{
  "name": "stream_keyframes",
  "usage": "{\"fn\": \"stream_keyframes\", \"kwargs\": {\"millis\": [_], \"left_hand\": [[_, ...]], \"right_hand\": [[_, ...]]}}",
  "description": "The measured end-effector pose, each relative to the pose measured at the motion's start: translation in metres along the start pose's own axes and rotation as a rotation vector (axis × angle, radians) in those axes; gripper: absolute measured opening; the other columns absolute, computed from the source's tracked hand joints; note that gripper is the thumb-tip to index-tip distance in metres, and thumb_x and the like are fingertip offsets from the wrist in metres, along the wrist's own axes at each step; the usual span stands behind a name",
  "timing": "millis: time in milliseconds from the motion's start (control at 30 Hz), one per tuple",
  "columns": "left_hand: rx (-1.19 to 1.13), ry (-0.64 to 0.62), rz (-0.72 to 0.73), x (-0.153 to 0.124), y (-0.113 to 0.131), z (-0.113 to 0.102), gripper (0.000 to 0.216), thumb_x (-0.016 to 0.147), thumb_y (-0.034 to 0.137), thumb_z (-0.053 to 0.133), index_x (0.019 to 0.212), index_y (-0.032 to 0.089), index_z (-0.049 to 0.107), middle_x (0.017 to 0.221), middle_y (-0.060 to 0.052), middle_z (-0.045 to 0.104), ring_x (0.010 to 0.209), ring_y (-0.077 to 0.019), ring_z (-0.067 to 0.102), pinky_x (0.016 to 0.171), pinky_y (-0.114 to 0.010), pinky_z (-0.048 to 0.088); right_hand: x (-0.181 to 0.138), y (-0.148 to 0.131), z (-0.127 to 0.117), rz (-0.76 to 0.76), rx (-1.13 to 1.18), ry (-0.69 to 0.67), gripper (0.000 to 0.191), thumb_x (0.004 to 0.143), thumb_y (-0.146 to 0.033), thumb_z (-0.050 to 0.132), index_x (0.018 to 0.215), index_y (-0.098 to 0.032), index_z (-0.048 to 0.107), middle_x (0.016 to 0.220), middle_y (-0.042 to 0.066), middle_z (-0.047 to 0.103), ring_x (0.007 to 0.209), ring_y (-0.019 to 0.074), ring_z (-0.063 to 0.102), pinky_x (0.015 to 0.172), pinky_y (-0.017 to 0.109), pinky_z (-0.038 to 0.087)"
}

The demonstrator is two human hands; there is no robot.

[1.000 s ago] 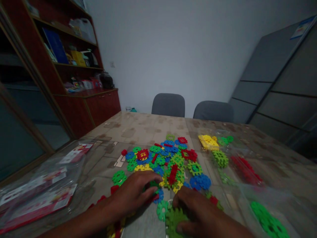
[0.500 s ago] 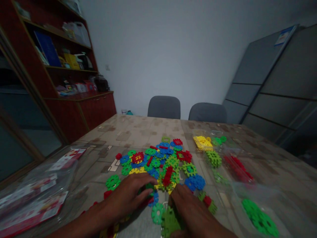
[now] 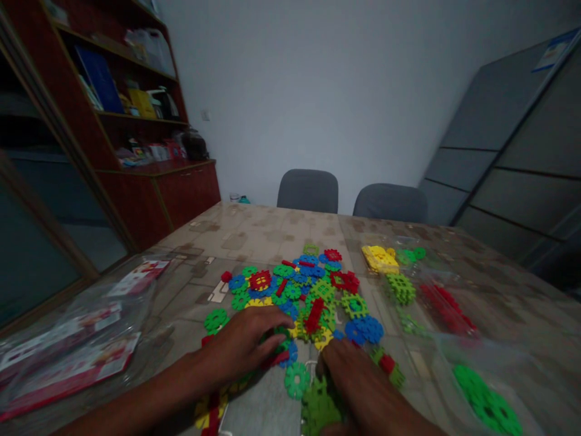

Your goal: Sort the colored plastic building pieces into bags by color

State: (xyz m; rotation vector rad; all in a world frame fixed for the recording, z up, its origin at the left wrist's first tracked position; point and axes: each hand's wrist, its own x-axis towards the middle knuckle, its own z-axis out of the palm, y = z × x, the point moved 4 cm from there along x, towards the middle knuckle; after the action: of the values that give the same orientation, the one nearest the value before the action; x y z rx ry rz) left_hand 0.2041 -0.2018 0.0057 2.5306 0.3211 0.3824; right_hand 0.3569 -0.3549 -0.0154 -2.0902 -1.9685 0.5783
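Head view, dim and a little blurred.

- Left hand: palm down near the near edge of the desk, fingers half curled. Thumb and fingers sit on either side of a dark green gear piece. Gripped or only touched: cannot tell.
- A short red stick shows just under the left fingertips. Its long axis runs roughly along the near edge, with the right end tipped slightly toward the far edge.
- Right hand: flat, fingers stretched and close together, pointing toward the far-left corner. It rests on a light green built cluster at the near edge.
- A loose green gear lies flat between the two hands, just beside the right fingertips.
- Pile of gear pieces in blue, green, red and yellow sits mid-desk, just beyond both hands. A red bar lies on top, its long axis pointing at the far edge and leaning a little right.
- Right edge: clear bags holding yellow pieces, red sticks and green gears.
- Left edge: printed plastic packets.
- Beyond the far edge: two grey chairs.
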Motion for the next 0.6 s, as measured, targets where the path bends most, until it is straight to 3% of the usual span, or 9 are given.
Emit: {"fn": "stream_keyframes", "kwargs": {"millis": [100,233,367,467,600], "left_hand": [[0.011,-0.001,-0.005,0.000,0.001,0.000,0.021,0.097,0.020,0.053,0.114,0.022,0.064,0.107,-0.006,0.072,0.097,-0.0227,0.067,0.086,-0.036,0.051],[0.015,0.018,0.005,0.001,0.002,-0.002,0.022,0.096,0.019,0.053,0.115,0.021,0.064,0.108,-0.006,0.072,0.096,-0.0222,0.068,0.084,-0.034,0.050],[0.023,0.041,0.025,0.001,0.002,-0.006,0.020,0.097,0.021,0.053,0.114,0.021,0.065,0.104,-0.005,0.073,0.094,-0.0217,0.068,0.082,-0.032,0.050],[0.028,0.069,0.033,0.000,0.001,-0.010,0.019,0.098,0.024,0.053,0.113,0.023,0.065,0.105,-0.005,0.073,0.094,-0.0218,0.068,0.082,-0.032,0.050],[-0.005,0.082,0.035,0.000,-0.002,-0.013,0.018,0.100,0.025,0.053,0.112,0.026,0.066,0.107,-0.003,0.073,0.095,-0.0202,0.068,0.082,-0.030,0.050]], "right_hand": [[0.006,-0.004,0.004,-0.014,0.061,-0.067,0.057,0.056,-0.019,0.092,0.104,-0.022,0.061,0.106,0.005,0.070,0.094,0.0263,0.065,0.080,0.031,0.050],[0.012,-0.017,0.012,-0.079,0.150,-0.207,0.045,0.078,-0.015,0.075,0.119,-0.027,0.064,0.111,0.006,0.075,0.096,0.0246,0.070,0.081,0.029,0.053],[0.002,-0.025,0.003,-0.134,0.219,-0.328,0.046,0.078,-0.007,0.070,0.117,-0.031,0.070,0.106,0.001,0.078,0.094,0.0215,0.073,0.081,0.027,0.055],[-0.017,-0.013,-0.039,-0.145,0.273,-0.188,0.059,0.076,-0.008,0.073,0.129,-0.032,0.065,0.118,0.002,0.074,0.106,0.0222,0.069,0.090,0.028,0.053],[-0.040,0.050,-0.120,-0.006,0.180,0.193,0.054,0.084,-0.031,0.069,0.137,-0.030,0.058,0.136,0.008,0.063,0.118,0.0290,0.061,0.098,0.039,0.050]]}}
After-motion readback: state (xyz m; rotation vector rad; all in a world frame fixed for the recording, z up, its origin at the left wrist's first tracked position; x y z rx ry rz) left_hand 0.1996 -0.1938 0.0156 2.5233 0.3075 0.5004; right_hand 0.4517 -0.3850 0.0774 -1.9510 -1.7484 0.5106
